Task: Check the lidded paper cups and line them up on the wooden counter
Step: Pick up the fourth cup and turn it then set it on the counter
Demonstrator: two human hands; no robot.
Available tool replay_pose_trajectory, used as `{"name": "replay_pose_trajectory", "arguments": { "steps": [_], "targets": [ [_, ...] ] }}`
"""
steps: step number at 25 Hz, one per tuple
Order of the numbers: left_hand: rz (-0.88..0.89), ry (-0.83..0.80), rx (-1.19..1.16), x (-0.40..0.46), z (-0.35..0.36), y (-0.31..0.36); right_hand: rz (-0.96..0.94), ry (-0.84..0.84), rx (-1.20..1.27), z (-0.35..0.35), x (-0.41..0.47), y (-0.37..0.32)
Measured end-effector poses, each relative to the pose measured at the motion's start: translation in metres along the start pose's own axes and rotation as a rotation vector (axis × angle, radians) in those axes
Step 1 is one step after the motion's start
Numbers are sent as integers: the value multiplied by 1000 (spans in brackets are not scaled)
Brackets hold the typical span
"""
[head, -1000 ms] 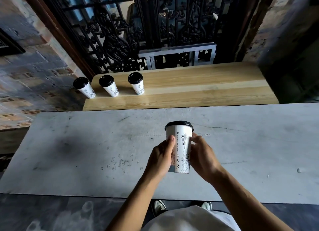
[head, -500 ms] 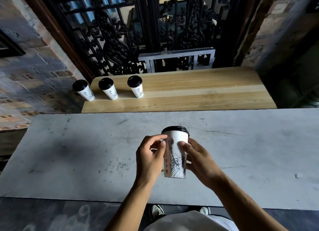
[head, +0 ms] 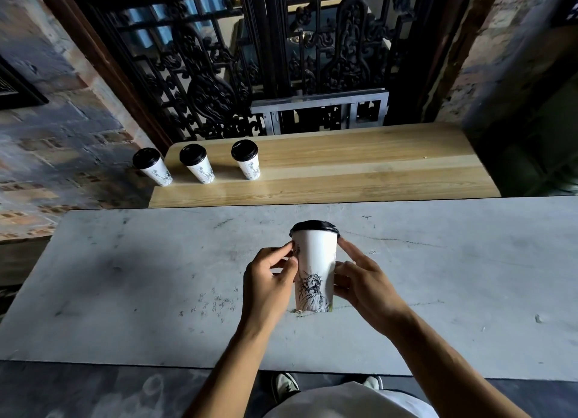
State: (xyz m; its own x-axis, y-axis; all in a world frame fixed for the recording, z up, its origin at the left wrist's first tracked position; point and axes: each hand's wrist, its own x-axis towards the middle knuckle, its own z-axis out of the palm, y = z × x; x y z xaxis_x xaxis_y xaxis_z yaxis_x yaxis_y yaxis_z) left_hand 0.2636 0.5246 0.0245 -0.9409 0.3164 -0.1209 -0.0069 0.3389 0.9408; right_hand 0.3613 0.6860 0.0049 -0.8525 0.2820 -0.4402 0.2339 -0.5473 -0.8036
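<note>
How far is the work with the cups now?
Done: three lidded cups stand in a row at the left end of the wooden counter. In hand: a fourth cup, lid on, held upright between the left hand and right hand over the grey table. Left: set it beside the row.

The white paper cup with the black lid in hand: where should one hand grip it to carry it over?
Wrap the white paper cup with the black lid round its upper wall from the right side; it tapers downward, so it likely wedges there.
</note>
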Motion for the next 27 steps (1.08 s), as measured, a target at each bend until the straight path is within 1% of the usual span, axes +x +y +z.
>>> {"name": "replay_pose_trajectory", "arguments": {
  "steps": [3, 6, 8, 11, 14, 18, 22, 24, 27],
  "targets": [
    [9, 28, -32, 1, -1, -1, -53, -2, -54, 2, 0, -3],
    [-34, 41, -110, 3, 0, -3, -48, 26, -72, 0, 0, -3],
    [-59, 16, -173, 1, 1, -1, -70, -33, -85, 1, -3, -7],
    [-30, -41, -183, -4, 2, 0, -100, -87, -94, 4, -7, -13],
    [20, -80, -207, -5, 3, -1, -95, -54, -54, 5, -3, -11],
    [-21, -49, -272, -2, 6, -3, -28, -18, 19, 6, 1, -12],
    [14, 2, -202, -1, 4, -4, -49, -2, 46, 5, 3, -9],
    [31, 42, -153, 0, 2, -3, -72, 8, 23, 5, 3, -8],
    [55, 36, -148, 1, 0, -2, -104, -10, -50, 4, 4, -7]
  ]
}}
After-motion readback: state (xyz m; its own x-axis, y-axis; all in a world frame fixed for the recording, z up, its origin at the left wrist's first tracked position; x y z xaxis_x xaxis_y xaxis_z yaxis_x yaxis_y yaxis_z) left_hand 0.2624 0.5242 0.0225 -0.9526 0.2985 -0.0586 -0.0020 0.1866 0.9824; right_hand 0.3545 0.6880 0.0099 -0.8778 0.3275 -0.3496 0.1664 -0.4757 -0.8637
